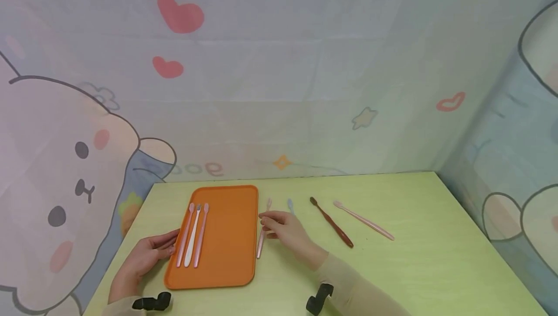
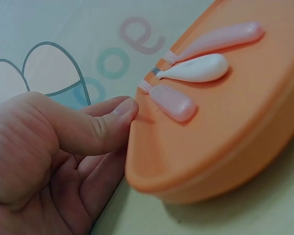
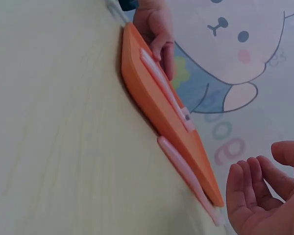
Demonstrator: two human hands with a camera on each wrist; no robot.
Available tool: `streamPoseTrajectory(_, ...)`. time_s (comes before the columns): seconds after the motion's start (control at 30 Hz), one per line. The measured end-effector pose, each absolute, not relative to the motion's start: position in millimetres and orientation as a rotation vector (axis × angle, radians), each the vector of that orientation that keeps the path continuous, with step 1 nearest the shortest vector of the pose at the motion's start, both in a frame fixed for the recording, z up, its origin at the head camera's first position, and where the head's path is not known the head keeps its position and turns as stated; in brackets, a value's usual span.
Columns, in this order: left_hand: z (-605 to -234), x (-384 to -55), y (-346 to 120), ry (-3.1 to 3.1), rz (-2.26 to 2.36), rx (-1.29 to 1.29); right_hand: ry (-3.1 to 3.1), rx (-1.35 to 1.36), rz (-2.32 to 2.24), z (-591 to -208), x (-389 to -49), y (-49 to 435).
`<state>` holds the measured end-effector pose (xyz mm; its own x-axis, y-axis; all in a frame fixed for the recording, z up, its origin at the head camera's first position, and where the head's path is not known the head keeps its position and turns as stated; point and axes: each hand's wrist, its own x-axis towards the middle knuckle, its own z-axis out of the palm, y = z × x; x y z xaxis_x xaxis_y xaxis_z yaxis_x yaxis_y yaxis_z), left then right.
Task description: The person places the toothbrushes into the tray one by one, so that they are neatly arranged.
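An orange tray [image 1: 228,243] lies on the table, with a pink toothbrush [image 1: 185,236], a white toothbrush [image 1: 192,241] and another pink toothbrush [image 1: 201,236] side by side along its left part. My left hand [image 1: 146,258] pinches the tray's left rim, thumb on top in the left wrist view. Just beyond the tray's right edge is a pink toothbrush [image 1: 260,247], partly covered by my right hand [image 1: 289,233] in the head view. In the right wrist view that hand's fingers [image 3: 237,188] are loosely bent, with nothing between them and the thumb, close to the toothbrush's head end.
Right of my right hand lie a brown toothbrush [image 1: 332,224] and a pink toothbrush [image 1: 366,221], both slanting. A light blue toothbrush [image 1: 290,204] shows only its head end behind the hand. A printed cloth [image 1: 279,73] stands behind the green table [image 1: 414,267].
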<state>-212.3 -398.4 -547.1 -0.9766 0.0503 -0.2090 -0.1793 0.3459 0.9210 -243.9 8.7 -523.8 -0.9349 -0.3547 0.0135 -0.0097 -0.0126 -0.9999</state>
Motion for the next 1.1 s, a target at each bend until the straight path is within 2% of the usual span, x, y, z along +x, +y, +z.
streamPoseTrajectory(0.37, -545, -216, -400, 2.444, 1.619, -0.131, 2.104, -0.313, -1.997, -535, -244, 75)
streamPoseTrajectory(0.87, -546, -212, -398, 2.429, 1.627, -0.122, 2.202, -0.225, -1.954, -528, -241, 166)
streamPoseTrajectory(1.1, -547, -213, -397, 2.417, 1.650, -0.123, 2.216, -0.266, -1.919, -523, -239, 205)
